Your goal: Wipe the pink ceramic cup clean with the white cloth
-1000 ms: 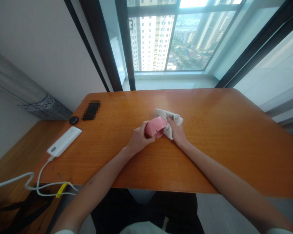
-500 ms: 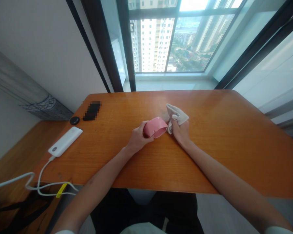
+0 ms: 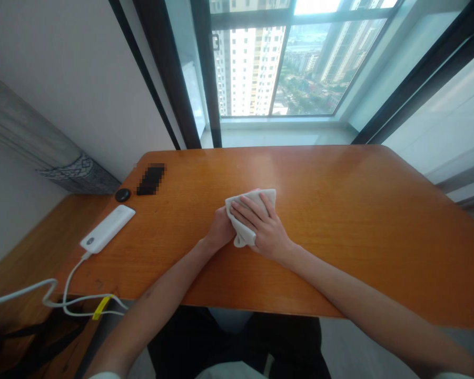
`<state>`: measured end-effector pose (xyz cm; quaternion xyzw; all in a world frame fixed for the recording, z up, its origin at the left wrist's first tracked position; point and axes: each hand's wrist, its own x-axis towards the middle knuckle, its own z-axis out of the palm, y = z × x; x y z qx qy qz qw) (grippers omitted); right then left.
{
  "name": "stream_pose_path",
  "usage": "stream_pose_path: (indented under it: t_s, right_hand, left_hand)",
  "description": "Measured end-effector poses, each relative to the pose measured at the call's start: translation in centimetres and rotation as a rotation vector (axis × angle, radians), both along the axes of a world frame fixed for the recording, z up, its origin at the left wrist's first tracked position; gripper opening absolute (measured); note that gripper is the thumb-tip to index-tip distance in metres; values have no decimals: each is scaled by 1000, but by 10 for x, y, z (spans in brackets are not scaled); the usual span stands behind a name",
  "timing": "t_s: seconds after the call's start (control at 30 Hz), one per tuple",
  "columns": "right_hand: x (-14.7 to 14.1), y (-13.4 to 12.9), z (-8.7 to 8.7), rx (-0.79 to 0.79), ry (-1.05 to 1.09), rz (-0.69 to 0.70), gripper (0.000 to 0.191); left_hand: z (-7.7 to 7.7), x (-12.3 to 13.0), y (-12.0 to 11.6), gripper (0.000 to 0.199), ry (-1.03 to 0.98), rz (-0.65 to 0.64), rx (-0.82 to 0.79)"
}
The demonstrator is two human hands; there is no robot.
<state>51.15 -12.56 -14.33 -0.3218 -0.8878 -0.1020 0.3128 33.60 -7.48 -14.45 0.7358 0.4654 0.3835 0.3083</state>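
A white folded cloth (image 3: 267,196) lies over the pink hollow container, hiding almost all of it; only a thin pink sliver shows at the cloth's top edge. My right hand (image 3: 266,231) presses on the cloth from above, its fingers laid across it and the cloth held against the container. On the left side, my left hand (image 3: 221,229) grips the container, its fingertips covered by the cloth. Both hands are close together above the middle of the wooden table (image 3: 339,226).
A white power bank (image 3: 108,229) with a white cable (image 3: 69,279) lies at the table's left edge. Near it are a round black object (image 3: 122,195) and a pixelated dark item (image 3: 151,179). Beyond the table's far edge is a window (image 3: 276,68).
My right hand has moved left with the cloth and laid it over the pink container. The left hand still holds the container in nearly the same spot.
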Motion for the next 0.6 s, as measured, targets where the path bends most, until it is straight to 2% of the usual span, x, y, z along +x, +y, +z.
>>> stream_pose_path:
  t_s: [0.27,0.33,0.5,0.6]
  right_hand:
    - [16,10,4,3,124,-11,81]
    - [18,12,4,-9,175,-15,79]
    - [24,20,3,-85,364,-10,65]
    - [23,22,2,-170,500,-10,58]
  left_hand:
    - [-14,-5,-1,25,36,-5,1]
    - [-17,-7,-3,29,31,-7,7]
    - [-12,-5,-6,58,-20,-42,38]
    - [-8,-3,-7,59,-30,-39,50]
